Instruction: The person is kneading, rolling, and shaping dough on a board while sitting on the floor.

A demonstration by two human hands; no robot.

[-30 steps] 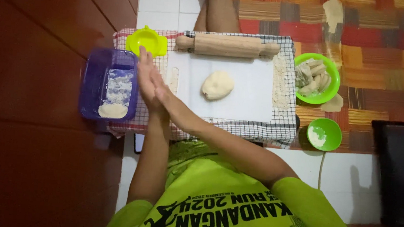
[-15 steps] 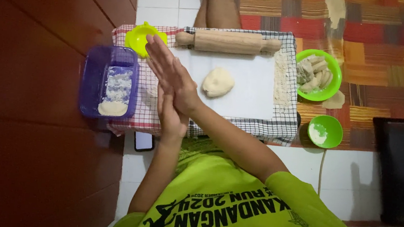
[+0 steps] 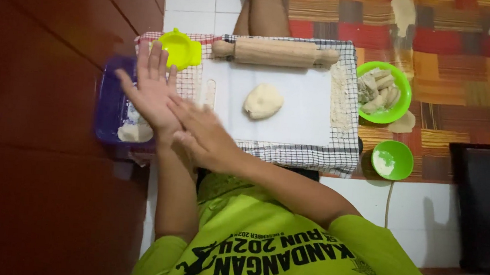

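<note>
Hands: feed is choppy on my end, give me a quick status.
Left hand open, fingers spread, above purple tub. Right hand pressed against left wrist, holding nothing. Dough lump untouched on white board, rolling pin beyond it.

Probably a home floor: tiles [image 3: 191,1], woven mat [image 3: 462,72], dough board [image 3: 293,112], rolling pin [image 3: 275,52].

Translucent purple rectangular plastic container [image 3: 109,102], open, holding pale dough lumps, sits flat directly under and just left of the left hand's [image 3: 151,93] spread fingers. Pale yellow rounded dough ball [image 3: 263,101] rests on the white board, well right of both hands, above the right hand [image 3: 203,136].
</note>
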